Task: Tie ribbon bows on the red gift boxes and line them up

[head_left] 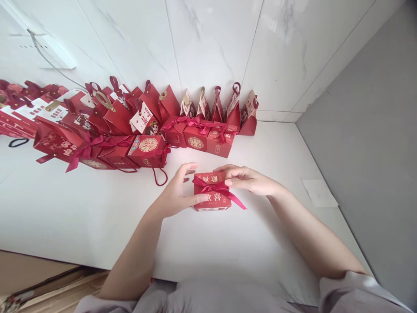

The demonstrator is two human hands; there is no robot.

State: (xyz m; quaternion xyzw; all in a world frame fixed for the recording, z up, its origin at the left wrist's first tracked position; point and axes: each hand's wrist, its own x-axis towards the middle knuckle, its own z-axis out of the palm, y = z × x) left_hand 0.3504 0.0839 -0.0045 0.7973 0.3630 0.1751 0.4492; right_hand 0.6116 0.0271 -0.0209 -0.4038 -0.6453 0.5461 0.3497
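Observation:
A small red gift box with pale Chinese characters sits on the white table in front of me. A dark pink ribbon is tied in a bow across its top, one tail trailing to the right. My left hand is open at the box's left side, fingers apart, its thumb resting on the front of the top. On the right, my right hand has its fingers bent and its thumb pressed at the ribbon's right loop. Its fingertips behind the box are partly hidden.
Red gift boxes with ribbons stand in a cluster beyond my hands, with more red boxes to the left. Behind them is a marbled wall. A white square lies at the right table edge; cardboard is below left.

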